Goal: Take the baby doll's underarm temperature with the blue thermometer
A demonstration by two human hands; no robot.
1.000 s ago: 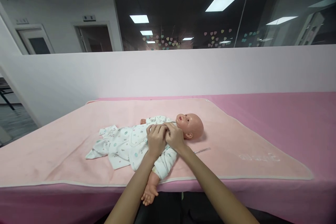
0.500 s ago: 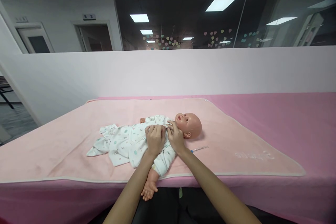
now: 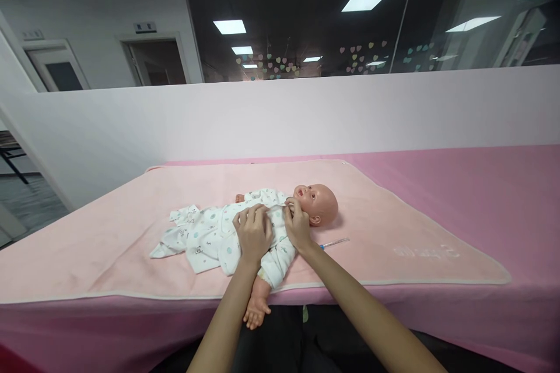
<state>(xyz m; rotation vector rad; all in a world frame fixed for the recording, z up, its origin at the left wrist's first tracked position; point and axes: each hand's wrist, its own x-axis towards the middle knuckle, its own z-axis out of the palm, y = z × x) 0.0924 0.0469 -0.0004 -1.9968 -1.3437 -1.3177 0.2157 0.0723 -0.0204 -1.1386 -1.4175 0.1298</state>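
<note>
A baby doll [image 3: 319, 201] lies on its back with its head to the right, dressed in a white printed baby outfit [image 3: 212, 236]. My left hand [image 3: 254, 232] is on the front of the outfit at the chest, its curled fingers closed on the cloth. At the collar, just beside the doll's chin, my right hand [image 3: 298, 222] pinches the edge of the outfit. Cloth stretches between the two hands. Both sets of fingertips are partly hidden. A thin thermometer-like stick [image 3: 336, 243] with a blue end lies by my right wrist.
Under the doll spreads a peach blanket [image 3: 394, 221] with white edging, over a pink table cover [image 3: 494, 204]. The doll's near arm [image 3: 257, 306] hangs over the front edge of the table. A low white wall [image 3: 306, 116] stands behind.
My left hand has shifted slightly left, toward the doll's belly, while my right stays at the collar. The gap between the hands is wider. The view has tilted a little.
</note>
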